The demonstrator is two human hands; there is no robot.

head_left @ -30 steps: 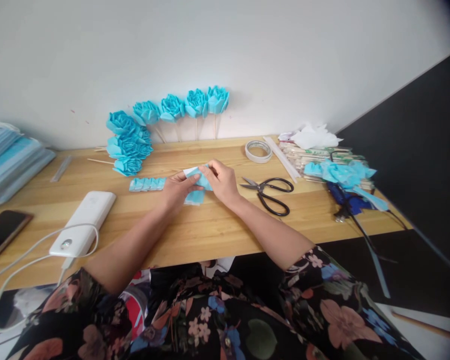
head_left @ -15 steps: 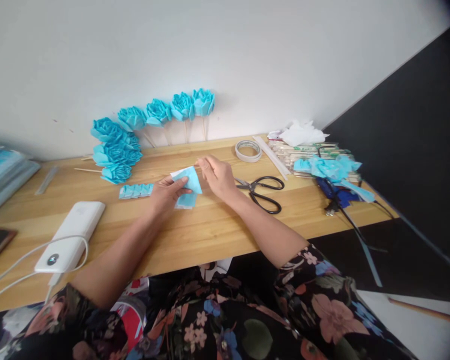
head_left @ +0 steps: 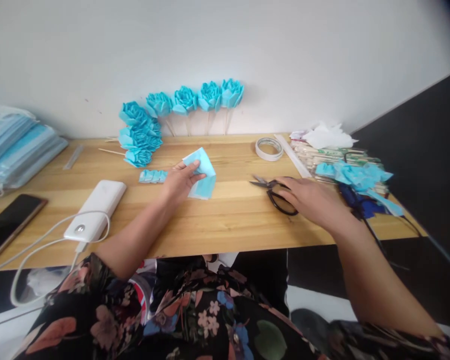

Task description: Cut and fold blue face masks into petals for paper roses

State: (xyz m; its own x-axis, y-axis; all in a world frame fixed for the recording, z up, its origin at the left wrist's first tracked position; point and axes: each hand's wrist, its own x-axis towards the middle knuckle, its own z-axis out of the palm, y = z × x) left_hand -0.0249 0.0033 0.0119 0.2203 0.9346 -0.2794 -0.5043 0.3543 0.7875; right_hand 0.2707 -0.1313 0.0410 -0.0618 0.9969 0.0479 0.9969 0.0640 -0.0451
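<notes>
The cloth [head_left: 206, 164] sits in the left hand [head_left: 180, 182]: the thumb presses its near face, fingers go behind, and the cloth sticks out to the right of the grip, over the middle of the worktop [head_left: 225, 225]. That grip is narrow, pinched on the cloth's left part. A lower blue part shows beneath it; whether this is a fold or a second piece I cannot tell.

The right hand [head_left: 313, 200] is on the scissors [head_left: 270, 184], nearer the worktop's right end, its fingers over the handles, the blades pointing left. Whether this grip has closed on them I cannot tell, since the hand covers most of the far loop and part of the near one.

The left hand hides the right end of the pleated strip [head_left: 152, 176]. The phone [head_left: 13, 222], at the worktop's left end, is cut off by the picture's border.

Half a second ago the right hand was by the cloth's upper right corner and the scissors lay untouched; now it has reached them, while the left hand keeps its pinch.
</notes>
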